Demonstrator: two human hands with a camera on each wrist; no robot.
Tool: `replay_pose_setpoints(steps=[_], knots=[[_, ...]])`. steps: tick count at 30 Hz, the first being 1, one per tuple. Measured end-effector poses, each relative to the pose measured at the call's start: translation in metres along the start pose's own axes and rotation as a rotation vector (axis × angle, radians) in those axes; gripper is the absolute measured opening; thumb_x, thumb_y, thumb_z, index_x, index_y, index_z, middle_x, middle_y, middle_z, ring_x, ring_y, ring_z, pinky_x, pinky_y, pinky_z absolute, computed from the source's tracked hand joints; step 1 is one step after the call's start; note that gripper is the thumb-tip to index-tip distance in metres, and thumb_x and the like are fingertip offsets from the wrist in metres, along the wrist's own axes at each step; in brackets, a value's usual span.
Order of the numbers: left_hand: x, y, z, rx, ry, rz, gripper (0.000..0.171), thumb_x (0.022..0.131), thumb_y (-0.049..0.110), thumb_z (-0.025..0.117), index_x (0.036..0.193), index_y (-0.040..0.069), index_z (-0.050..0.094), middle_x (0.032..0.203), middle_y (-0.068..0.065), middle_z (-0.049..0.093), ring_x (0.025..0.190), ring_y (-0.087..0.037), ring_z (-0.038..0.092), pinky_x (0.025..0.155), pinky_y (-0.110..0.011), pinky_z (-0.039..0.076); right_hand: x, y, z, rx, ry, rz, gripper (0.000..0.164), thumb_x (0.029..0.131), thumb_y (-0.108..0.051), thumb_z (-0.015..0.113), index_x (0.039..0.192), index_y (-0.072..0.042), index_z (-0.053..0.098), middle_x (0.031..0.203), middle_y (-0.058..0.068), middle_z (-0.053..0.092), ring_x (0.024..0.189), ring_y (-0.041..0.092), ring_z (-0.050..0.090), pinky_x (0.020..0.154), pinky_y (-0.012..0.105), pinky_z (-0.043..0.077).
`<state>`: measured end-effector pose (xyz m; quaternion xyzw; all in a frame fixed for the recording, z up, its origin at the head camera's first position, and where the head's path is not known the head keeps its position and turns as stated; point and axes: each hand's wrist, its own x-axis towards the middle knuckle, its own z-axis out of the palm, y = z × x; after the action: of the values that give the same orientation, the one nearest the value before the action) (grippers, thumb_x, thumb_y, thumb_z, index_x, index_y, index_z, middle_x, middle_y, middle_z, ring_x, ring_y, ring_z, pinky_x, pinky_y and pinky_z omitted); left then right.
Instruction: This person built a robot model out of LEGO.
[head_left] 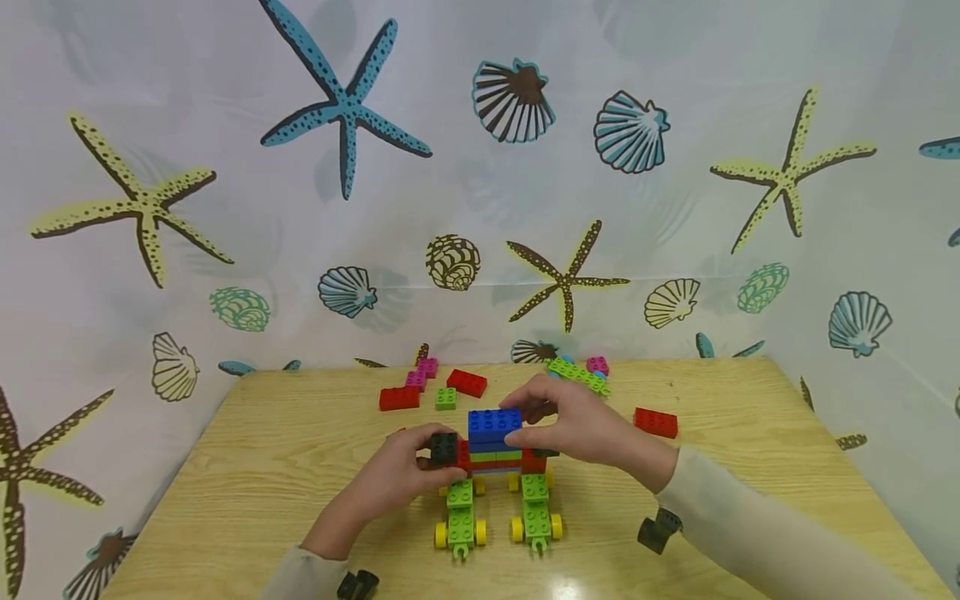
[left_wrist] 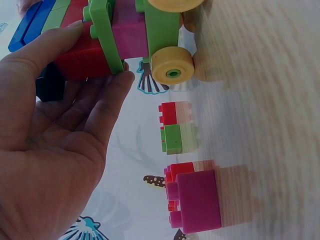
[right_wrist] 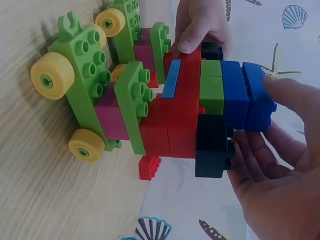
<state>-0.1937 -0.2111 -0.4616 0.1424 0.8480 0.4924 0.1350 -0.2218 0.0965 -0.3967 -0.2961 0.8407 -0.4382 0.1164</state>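
Observation:
A structure of toy building bricks stands on two green wheeled bases [head_left: 461, 523] with yellow wheels. Red bricks [right_wrist: 182, 120] span the bases, with black bricks [right_wrist: 211, 150] at both ends and green ones [right_wrist: 211, 95] between. My left hand [head_left: 401, 473] grips the structure's left end, its thumb on a red brick [left_wrist: 86, 56] and its fingers behind. At the top, my right hand [head_left: 581, 423] pinches the upper blue brick [head_left: 493, 425] between thumb and fingers. In the right wrist view that brick sits slightly askew on a lower blue brick [right_wrist: 234, 95], a thin gap showing.
Behind the structure lie loose red bricks [head_left: 400, 398], a small green brick [head_left: 446, 398] and pink bricks [head_left: 426, 367]. Another green wheeled base [head_left: 577, 375] rests at the table's back edge. A red brick [head_left: 656, 422] lies right. A patterned curtain [head_left: 420, 200] surrounds the wooden table [head_left: 247, 467].

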Motion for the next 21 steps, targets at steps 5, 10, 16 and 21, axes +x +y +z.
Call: replay_pose_setpoints(steps=[5, 10, 16, 21], knots=[[-0.001, 0.002, -0.001, 0.004, 0.0, 0.01, 0.052, 0.099, 0.024, 0.088, 0.144, 0.006, 0.068, 0.144, -0.017, 0.072, 0.126, -0.031, 0.075, 0.102, -0.045, 0.068, 0.003, -0.003, 0.006, -0.001, 0.015, -0.02, 0.044, 0.105, -0.036, 0.08, 0.143, -0.014, 0.074, 0.139, 0.006, 0.073, 0.123, 0.023, 0.072, 0.114, 0.054, 0.06], [-0.002, 0.003, -0.001, 0.018, 0.001, 0.02, 0.051, 0.1, 0.023, 0.088, 0.144, 0.006, 0.068, 0.143, -0.017, 0.073, 0.126, -0.031, 0.075, 0.101, -0.044, 0.068, 0.007, -0.008, 0.013, 0.008, 0.044, -0.022, 0.04, 0.106, -0.035, 0.079, 0.14, -0.015, 0.077, 0.135, 0.006, 0.077, 0.118, 0.021, 0.073, 0.105, 0.044, 0.063], [-0.001, 0.002, -0.001, 0.021, 0.002, 0.019, 0.051, 0.1, 0.024, 0.088, 0.144, 0.007, 0.069, 0.142, -0.015, 0.073, 0.127, -0.031, 0.074, 0.102, -0.044, 0.067, 0.01, -0.01, 0.019, 0.04, 0.063, 0.016, 0.037, 0.106, -0.037, 0.08, 0.138, -0.019, 0.079, 0.135, 0.006, 0.077, 0.118, 0.022, 0.072, 0.099, 0.039, 0.063], [0.0, 0.002, -0.001, 0.022, 0.004, 0.02, 0.05, 0.099, 0.024, 0.088, 0.143, 0.007, 0.069, 0.141, -0.015, 0.074, 0.127, -0.03, 0.074, 0.103, -0.045, 0.067, 0.012, -0.01, 0.022, 0.051, 0.079, 0.039, 0.034, 0.104, -0.036, 0.083, 0.134, -0.021, 0.08, 0.133, 0.004, 0.078, 0.117, 0.022, 0.072, 0.096, 0.039, 0.064]])
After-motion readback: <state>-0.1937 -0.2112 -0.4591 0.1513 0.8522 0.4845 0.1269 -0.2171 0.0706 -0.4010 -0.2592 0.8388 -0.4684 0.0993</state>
